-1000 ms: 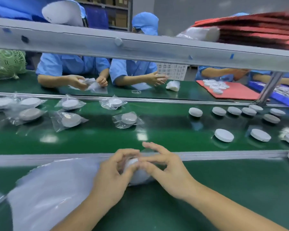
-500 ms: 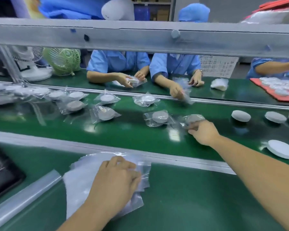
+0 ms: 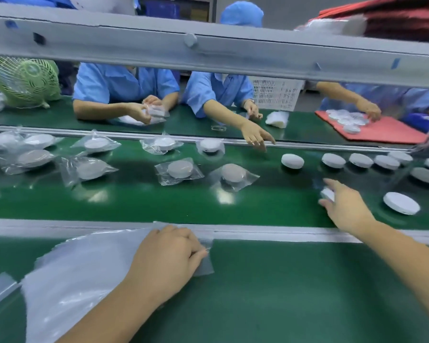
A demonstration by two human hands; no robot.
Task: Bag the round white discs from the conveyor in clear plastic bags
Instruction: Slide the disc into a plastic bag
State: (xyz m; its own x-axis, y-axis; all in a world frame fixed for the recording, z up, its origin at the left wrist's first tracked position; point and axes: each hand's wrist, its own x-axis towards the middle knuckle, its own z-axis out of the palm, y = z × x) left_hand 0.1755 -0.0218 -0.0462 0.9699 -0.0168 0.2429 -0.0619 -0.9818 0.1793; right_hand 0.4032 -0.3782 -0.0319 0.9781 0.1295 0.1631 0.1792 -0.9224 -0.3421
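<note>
My right hand (image 3: 344, 209) reaches over the green conveyor belt (image 3: 144, 201) and grips a bare round white disc (image 3: 327, 194) by its edge; most of that disc is hidden under my fingers. More bare discs lie to the right, the nearest one (image 3: 401, 203) just beyond my hand. Bagged discs lie on the belt to the left, the closest one (image 3: 233, 173) in a crumpled clear bag. My left hand (image 3: 166, 258) rests on the stack of clear plastic bags (image 3: 79, 276) on the near table, fingers curled, pinching the top bag's edge.
A grey rail (image 3: 258, 232) separates my table from the belt, and a grey beam (image 3: 208, 50) crosses overhead. Across the belt, people in blue work; one hand (image 3: 255, 137) reaches toward the belt. A green fan (image 3: 27, 80) and a red tray (image 3: 372, 129) stand on the far side.
My right hand has let go of the bagged disc on the belt and moved right, closing on a bare disc. My left hand stays on the bag stack.
</note>
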